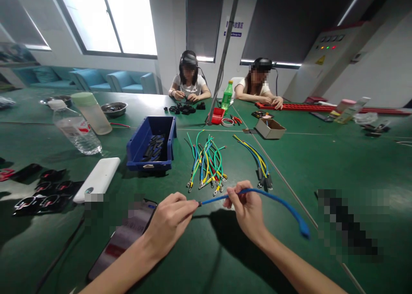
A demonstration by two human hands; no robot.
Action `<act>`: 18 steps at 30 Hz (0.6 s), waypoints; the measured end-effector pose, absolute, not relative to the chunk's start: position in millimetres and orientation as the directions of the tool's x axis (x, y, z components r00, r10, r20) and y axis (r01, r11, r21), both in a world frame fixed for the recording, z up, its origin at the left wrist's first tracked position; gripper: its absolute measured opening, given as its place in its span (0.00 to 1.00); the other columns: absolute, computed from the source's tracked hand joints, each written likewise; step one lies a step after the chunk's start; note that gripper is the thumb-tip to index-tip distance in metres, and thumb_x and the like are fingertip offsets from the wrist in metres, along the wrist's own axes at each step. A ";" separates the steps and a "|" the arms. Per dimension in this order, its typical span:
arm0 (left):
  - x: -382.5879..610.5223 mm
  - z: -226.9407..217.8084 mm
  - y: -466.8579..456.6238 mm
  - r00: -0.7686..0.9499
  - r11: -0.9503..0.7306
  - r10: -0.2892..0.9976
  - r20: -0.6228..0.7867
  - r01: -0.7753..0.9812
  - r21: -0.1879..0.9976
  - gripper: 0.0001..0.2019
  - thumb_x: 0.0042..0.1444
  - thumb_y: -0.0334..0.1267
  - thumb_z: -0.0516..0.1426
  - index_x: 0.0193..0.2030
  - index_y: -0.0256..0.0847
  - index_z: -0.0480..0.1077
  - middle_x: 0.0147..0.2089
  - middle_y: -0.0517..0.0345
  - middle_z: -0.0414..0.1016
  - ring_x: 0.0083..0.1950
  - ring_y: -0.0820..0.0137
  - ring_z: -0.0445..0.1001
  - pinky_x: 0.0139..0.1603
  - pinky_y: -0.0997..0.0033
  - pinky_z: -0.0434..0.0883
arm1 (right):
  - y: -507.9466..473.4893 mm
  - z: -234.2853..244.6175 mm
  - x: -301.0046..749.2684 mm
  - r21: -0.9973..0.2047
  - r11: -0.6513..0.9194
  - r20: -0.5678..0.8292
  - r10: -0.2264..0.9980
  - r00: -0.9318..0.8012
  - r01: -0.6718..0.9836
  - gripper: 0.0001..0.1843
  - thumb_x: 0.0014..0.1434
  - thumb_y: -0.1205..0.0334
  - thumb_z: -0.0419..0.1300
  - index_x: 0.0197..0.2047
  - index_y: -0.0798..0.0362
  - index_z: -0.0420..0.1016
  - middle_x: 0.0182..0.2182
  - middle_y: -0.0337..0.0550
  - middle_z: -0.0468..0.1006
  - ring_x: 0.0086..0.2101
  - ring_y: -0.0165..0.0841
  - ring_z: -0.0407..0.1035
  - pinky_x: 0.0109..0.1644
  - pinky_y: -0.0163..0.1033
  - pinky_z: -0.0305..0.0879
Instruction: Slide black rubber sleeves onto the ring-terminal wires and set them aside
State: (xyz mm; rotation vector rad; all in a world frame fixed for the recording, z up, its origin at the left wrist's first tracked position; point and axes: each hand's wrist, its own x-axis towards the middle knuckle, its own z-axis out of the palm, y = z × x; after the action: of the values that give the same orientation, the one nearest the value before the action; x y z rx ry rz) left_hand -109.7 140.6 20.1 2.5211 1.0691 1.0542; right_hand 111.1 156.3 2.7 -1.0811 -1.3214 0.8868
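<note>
My left hand (174, 214) pinches a small dark piece at one end of a blue wire (280, 199); its fingers cover most of that piece. Farther along, my right hand (246, 206) grips the same wire between thumb and fingers. The wire's free end curves down to the right, wider and blurred at the tip. Just beyond my hands lies a loose pile of green, yellow, blue and red wires (207, 163) with ring terminals. To its right is a small bundle of wires (255, 156) with black pieces at the near ends. A blue bin (151, 167) holds short black sleeves.
A phone (125, 234) and a white power bank (98, 178) lie left, near a water bottle (77, 128) and packaged black items (48, 195). Ahead are a cardboard box (270, 128), a red tray (217, 115) and a green bottle (227, 96). Two people (189, 81) sit across the table.
</note>
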 end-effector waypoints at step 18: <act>-103.2 26.9 136.5 0.299 -0.304 0.942 0.152 0.569 0.764 0.09 0.55 0.35 0.59 0.42 0.44 0.78 0.33 0.57 0.77 0.33 0.72 0.74 0.36 0.75 0.70 | 155.9 -4.0 108.1 -0.964 0.266 0.267 0.961 0.075 0.023 0.11 0.61 0.56 0.57 0.35 0.49 0.57 0.20 0.31 0.69 0.19 0.27 0.68 0.23 0.31 0.65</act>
State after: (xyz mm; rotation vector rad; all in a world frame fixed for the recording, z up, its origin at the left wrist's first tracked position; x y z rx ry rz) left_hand -103.2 136.5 26.9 1.9784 1.3403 0.8150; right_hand 108.1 155.9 -4.0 -1.0532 -1.2777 0.9471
